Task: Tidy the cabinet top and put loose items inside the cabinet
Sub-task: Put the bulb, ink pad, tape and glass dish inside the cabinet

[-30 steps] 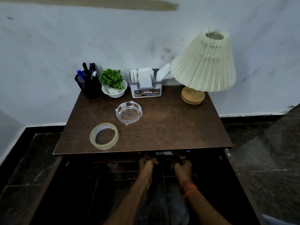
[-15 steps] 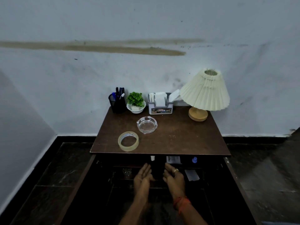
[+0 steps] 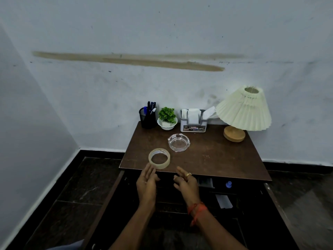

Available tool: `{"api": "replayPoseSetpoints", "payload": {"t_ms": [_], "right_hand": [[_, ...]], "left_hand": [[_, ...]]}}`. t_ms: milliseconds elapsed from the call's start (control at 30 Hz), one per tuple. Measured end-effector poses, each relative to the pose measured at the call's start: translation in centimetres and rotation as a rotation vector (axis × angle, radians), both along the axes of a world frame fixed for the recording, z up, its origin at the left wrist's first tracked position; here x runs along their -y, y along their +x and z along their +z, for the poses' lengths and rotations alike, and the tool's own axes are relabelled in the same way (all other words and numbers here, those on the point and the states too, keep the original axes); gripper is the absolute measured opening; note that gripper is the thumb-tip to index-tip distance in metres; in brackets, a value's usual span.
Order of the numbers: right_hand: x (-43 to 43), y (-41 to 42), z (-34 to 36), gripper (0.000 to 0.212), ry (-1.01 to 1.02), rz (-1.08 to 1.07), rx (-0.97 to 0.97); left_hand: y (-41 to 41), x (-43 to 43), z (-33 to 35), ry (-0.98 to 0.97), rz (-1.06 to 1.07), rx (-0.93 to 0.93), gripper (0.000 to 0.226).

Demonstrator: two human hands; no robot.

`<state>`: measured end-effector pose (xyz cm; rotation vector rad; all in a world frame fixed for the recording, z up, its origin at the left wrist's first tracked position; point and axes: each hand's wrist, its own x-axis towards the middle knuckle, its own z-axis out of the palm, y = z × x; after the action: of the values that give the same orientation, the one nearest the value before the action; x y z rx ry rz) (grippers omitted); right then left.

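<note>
Head view: cabinet interior too dark to make out.

Both forearms are bare from the lower edge of the view up to the hands. The right hand wears a gold-coloured ring on one of its fingers, toward the knuckle rather than the tip; which finger cannot be told. Behind those fingers, at the wrist, sits an orange-red thread band, wound round in several strands, with a loose end trailing farther back along the forearm. The left hand is bare at fingers and wrist. Well behind the left fingers, at the bottom edge, shows a grey-blue patch of cloth; whether it is clothing cannot be told.
</note>
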<state>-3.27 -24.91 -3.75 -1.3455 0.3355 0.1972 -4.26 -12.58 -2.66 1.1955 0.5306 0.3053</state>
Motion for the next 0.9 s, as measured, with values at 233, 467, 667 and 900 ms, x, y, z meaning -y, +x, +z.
{"api": "replayPoseSetpoints", "payload": {"t_ms": [233, 467, 667, 900], "right_hand": [[-2.0, 2.8, 0.7, 0.055, -0.026, 0.098, -0.037], [-3.2, 4.0, 1.7, 0.050, -0.024, 0.151, -0.015], [-2.9, 4.1, 0.8, 0.048, -0.034, 0.128, -0.003], [-2.1, 1.1, -0.1, 0.048, -0.063, 0.057, 0.003]], "left_hand": [[3.3, -2.3, 1.7, 0.017, -0.033, -0.018, 0.058], [5.0, -3.1, 0.7, 0.071, -0.202, -0.138, 0.064], [3.8, -2.8, 0.7, 0.053, -0.219, -0.142, 0.069], [-0.1, -1.1, 1.6, 0.051, -0.196, -0.134, 0.068]]}}
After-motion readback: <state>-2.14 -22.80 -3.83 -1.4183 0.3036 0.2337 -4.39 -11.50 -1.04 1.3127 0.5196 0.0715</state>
